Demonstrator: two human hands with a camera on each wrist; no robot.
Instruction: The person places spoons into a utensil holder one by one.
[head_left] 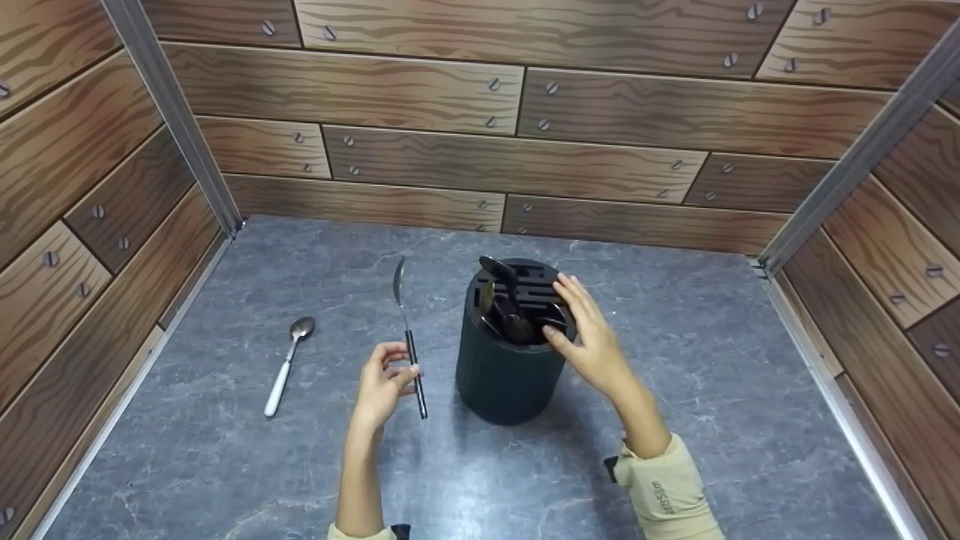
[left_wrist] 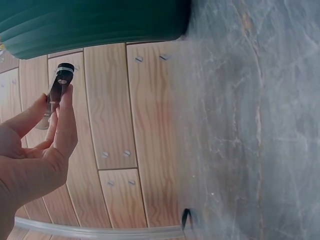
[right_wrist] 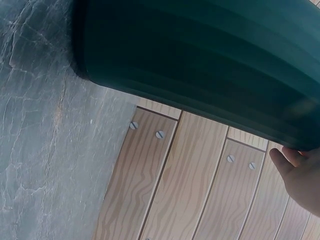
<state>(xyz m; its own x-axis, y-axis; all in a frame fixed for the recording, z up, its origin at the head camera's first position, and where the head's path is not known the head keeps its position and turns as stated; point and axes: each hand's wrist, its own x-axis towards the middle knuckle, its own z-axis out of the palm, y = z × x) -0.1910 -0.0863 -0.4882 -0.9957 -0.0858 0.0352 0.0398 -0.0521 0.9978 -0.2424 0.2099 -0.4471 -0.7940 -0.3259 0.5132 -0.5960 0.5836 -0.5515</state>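
My left hand (head_left: 382, 384) pinches a metal spoon (head_left: 399, 285) by its black handle (head_left: 420, 390), bowl pointing up and away. The handle's end (left_wrist: 65, 70) shows between thumb and fingers in the left wrist view. To its right stands a dark green round utensil holder (head_left: 506, 382) with a slotted black top. Several dark utensils (head_left: 514, 326) stick out of it, among them a spoon-shaped one (head_left: 499, 266). My right hand (head_left: 596, 345) rests on the holder's right rim with fingers fairly straight; in the right wrist view, its fingertips are partly hidden by the holder.
A teaspoon with a white handle (head_left: 279, 386) lies on the grey marbled tabletop (head_left: 202, 450), left of my left hand. Wood-patterned panels (head_left: 420, 161) wall in the back and both sides, with metal strips (head_left: 187, 135) at the corners.
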